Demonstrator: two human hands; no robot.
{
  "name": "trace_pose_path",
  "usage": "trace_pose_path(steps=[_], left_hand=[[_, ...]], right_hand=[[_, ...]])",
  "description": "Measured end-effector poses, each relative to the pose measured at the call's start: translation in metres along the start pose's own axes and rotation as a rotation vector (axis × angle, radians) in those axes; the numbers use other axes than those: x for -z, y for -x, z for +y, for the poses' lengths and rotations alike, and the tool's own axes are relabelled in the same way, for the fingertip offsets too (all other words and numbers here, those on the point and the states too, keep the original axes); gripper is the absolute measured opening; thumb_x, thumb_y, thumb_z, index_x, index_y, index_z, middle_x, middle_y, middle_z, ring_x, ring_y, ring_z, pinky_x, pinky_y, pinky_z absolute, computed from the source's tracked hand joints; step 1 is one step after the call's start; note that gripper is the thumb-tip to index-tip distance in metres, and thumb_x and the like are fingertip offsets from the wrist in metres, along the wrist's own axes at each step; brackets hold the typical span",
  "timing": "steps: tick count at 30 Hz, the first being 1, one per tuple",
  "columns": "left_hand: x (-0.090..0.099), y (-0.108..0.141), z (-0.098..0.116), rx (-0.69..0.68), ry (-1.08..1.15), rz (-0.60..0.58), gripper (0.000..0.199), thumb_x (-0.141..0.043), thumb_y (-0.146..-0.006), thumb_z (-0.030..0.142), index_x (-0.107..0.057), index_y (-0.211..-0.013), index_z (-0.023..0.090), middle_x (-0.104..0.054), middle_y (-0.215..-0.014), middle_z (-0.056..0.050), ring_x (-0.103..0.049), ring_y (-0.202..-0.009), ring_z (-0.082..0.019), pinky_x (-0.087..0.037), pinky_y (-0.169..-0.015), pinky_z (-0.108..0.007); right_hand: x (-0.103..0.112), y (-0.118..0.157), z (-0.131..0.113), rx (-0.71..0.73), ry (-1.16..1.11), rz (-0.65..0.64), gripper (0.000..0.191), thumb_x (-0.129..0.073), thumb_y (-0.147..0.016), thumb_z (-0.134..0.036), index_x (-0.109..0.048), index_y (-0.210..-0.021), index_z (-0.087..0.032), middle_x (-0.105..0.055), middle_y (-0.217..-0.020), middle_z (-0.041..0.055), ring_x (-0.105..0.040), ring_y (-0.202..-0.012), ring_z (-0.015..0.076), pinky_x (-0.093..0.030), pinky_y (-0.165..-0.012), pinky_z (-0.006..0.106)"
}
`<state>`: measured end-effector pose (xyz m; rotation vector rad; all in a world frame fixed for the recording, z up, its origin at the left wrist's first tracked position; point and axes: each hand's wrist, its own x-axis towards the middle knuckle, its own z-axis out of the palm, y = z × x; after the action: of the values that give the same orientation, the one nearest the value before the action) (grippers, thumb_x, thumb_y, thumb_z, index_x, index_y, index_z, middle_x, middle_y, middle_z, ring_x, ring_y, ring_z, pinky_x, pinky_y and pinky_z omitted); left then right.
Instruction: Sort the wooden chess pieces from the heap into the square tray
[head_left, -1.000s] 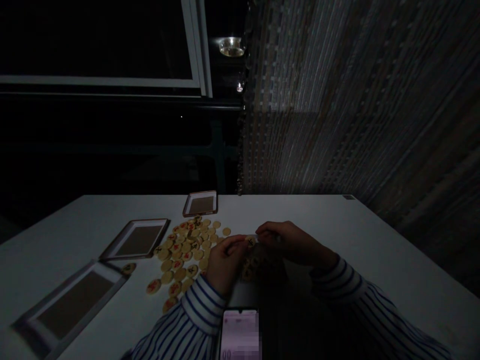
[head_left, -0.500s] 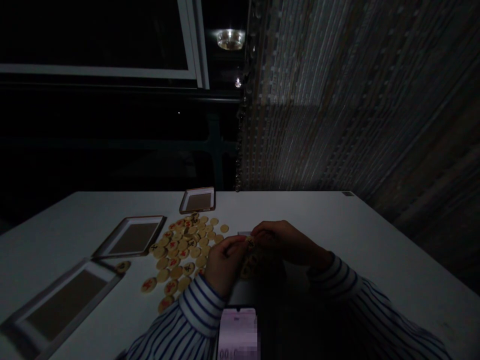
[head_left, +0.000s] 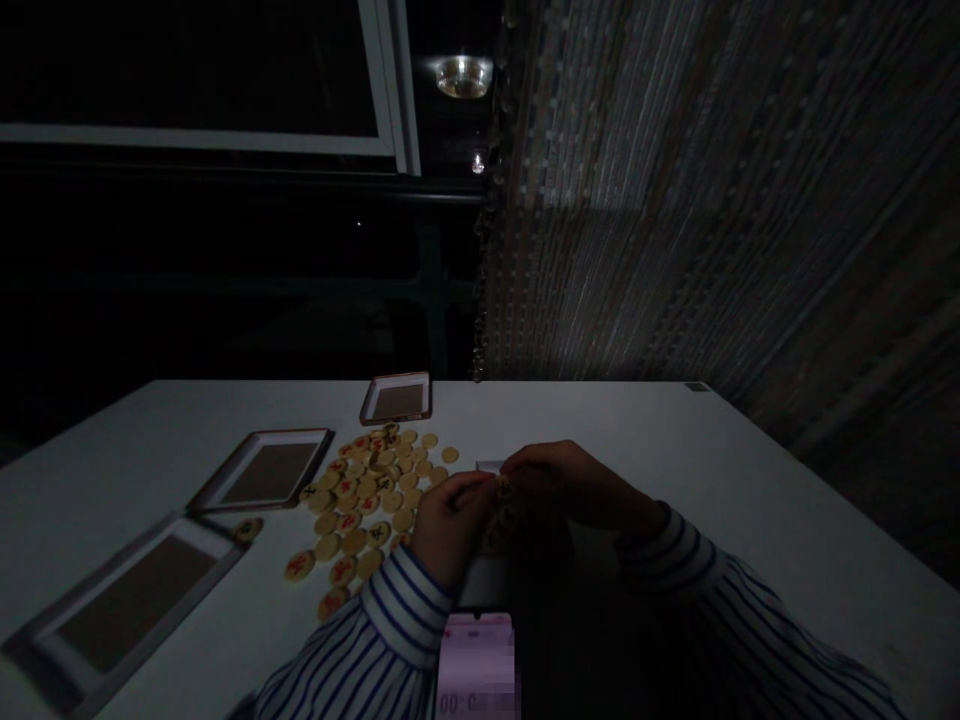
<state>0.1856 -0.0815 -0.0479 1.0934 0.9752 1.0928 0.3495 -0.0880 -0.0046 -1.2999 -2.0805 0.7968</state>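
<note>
Fingertips of my left hand [head_left: 450, 525] and my right hand [head_left: 570, 485] meet around a round xiangqi piece [head_left: 504, 487] with a dark character on it. Both hands are closed on it, at the middle of the table. Just below them, more pieces sit in shadow in what looks like a box, whose pale edge [head_left: 489, 466] shows behind my fingers; most of it is hidden. To the left of my left hand spreads a heap of wooden xiangqi pieces [head_left: 367, 488], some with red characters, some with black, many blank side up.
Three shallow rectangular box lids or trays lie on the white table [head_left: 637, 410]: a small one [head_left: 429, 402] at the back, a middle one [head_left: 259, 433] and a large one [head_left: 169, 522] at left. A single piece [head_left: 247, 530] touches the large one. A lit phone [head_left: 476, 665] lies before me.
Almost nothing differs. The view has shifted very slightly, and both hands stay at the same piece in nearly the same pose.
</note>
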Motion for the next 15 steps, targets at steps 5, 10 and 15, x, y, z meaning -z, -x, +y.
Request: trace_pose_path(steps=[5, 10, 15], left_hand=[[-0.0004, -0.0009, 0.0014, -0.001, -0.018, 0.015, 0.016, -0.067, -0.058, 0.026, -0.064, -0.068, 0.014, -0.066, -0.059, -0.001, -0.060, -0.055, -0.012, -0.048, -0.050, -0.019], [0.0019, -0.0025, -0.0037, 0.007, 0.007, 0.006, 0.020, -0.068, -0.057, 0.026, -0.063, -0.071, 0.014, -0.066, -0.060, -0.001, -0.060, -0.055, -0.011, -0.047, -0.051, -0.018], [0.0018, -0.0024, -0.0029, 0.037, 0.035, 0.015, 0.021, -0.069, -0.055, 0.025, -0.063, -0.071, 0.013, -0.066, -0.059, -0.001, -0.060, -0.054, -0.010, -0.047, -0.051, -0.018]], right_hand=[[-0.0001, -0.0004, 0.0030, 0.057, 0.037, -0.007, 0.021, -0.049, -0.079, -0.030, -0.062, -0.091, -0.018, -0.065, -0.086, 0.0035, -0.059, -0.078, 0.0130, -0.045, -0.070, 0.024], [-0.0010, -0.0010, 0.0053, 0.094, 0.055, -0.023, 0.022, -0.050, -0.080, -0.030, -0.062, -0.093, -0.018, -0.065, -0.088, 0.0037, -0.059, -0.080, 0.0128, -0.045, -0.072, 0.024], [-0.0017, -0.0011, 0.0063, 0.062, 0.048, 0.007, 0.023, -0.048, -0.080, -0.027, -0.061, -0.095, -0.018, -0.065, -0.089, 0.0037, -0.059, -0.079, 0.0128, -0.045, -0.069, 0.024]])
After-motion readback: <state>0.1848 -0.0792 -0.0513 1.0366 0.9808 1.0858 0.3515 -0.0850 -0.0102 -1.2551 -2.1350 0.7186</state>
